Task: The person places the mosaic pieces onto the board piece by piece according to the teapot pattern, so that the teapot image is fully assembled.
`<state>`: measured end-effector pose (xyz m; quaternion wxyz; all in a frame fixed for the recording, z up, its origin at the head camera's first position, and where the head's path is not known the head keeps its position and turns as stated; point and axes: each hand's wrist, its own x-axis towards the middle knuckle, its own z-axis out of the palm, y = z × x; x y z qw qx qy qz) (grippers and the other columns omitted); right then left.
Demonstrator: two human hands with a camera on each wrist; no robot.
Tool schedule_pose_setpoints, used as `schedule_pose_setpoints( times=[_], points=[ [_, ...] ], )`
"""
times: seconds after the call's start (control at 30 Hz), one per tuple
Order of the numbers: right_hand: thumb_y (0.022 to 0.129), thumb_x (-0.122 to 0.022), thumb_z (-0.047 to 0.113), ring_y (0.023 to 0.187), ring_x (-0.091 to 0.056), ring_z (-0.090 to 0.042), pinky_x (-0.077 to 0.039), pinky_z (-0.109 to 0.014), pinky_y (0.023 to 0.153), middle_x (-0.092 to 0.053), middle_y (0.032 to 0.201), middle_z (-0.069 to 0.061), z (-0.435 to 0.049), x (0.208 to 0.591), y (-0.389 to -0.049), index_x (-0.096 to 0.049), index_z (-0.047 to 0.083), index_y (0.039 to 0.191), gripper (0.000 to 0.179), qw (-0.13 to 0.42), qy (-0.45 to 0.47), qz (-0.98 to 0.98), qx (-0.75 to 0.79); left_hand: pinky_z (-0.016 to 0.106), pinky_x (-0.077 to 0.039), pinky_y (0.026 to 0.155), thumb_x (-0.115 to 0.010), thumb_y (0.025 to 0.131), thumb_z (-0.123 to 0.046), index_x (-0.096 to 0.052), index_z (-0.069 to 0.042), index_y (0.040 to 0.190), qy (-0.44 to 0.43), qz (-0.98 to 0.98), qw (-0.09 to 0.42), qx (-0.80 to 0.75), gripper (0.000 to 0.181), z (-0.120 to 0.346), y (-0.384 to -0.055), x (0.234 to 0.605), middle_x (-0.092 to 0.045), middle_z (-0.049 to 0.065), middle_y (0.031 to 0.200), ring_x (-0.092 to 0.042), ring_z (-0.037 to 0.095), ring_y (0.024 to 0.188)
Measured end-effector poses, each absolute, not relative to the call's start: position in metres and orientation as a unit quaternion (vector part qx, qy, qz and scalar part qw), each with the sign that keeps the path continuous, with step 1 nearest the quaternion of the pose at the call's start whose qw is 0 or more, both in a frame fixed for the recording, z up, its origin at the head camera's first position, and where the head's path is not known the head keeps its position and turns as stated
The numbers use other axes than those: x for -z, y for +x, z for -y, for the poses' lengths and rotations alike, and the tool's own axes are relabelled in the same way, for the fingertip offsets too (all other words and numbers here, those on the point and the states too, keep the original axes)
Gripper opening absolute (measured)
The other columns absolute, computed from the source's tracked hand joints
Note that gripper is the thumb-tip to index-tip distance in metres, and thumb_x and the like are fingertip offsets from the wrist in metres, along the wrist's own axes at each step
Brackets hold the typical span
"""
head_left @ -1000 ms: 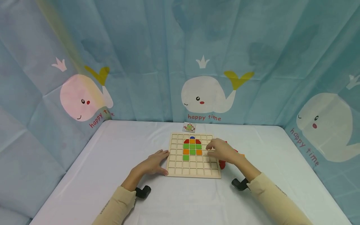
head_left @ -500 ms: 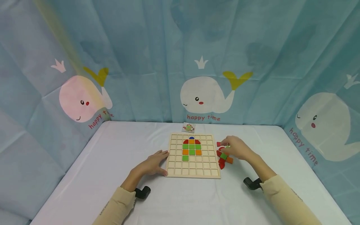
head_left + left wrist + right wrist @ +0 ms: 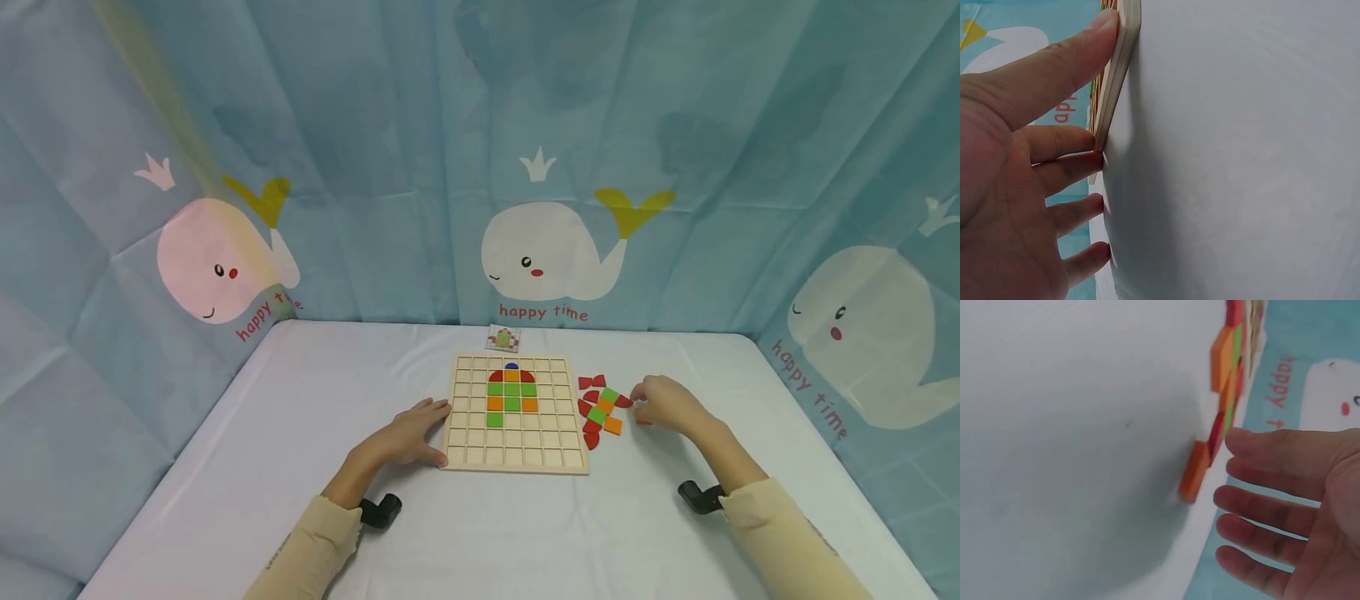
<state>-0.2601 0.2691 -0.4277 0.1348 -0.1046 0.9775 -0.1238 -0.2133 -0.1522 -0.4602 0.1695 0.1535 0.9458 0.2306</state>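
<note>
A wooden grid board (image 3: 480, 458) lies on the table in the head view, bearing red, green, orange and blue tiles in its upper middle. My left hand (image 3: 408, 435) rests at the board's left edge, fingers spread, with its thumb (image 3: 1063, 69) on the rim in the left wrist view. Off the board's right side, my right hand (image 3: 671, 406) hovers with its fingertips close to an orange tile (image 3: 642, 414). In the right wrist view, that orange tile (image 3: 1193, 473) sits apart from the loosely bent fingers, and nothing shows between them.
Loose red, green and orange tiles are scattered between the board and my right hand, among them a green tile (image 3: 597, 414) and an orange tile (image 3: 612, 426). Behind the board lies a small pattern card (image 3: 503, 338). A whale-print curtain (image 3: 420, 233) hangs beyond the white table (image 3: 375, 358).
My right hand has moved rightward from over the board, past the loose tiles, to their far right. The loose tiles are now uncovered. My left hand stays at the board's edge.
</note>
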Motion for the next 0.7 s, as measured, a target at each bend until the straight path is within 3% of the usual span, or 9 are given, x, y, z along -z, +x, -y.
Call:
schedule_pose_setpoints(
  times=[0.7],
  points=[
    [0.084, -0.073, 0.008, 0.083, -0.061, -0.024, -0.056, -0.047, 0.085, -0.070, 0.094, -0.014, -0.281, 0.439, -0.253, -0.071, -0.005, 0.102, 0.022, 0.116, -0.109, -0.982, 0.106, 0.058, -0.021, 0.119, -0.084, 0.074, -0.026, -0.039, -0.004, 0.148, 0.159, -0.943, 0.170, -0.237, 0.089, 0.154, -0.214, 0.462, -0.034, 0.012, 0.158, -0.020, 0.036, 0.150]
  ],
)
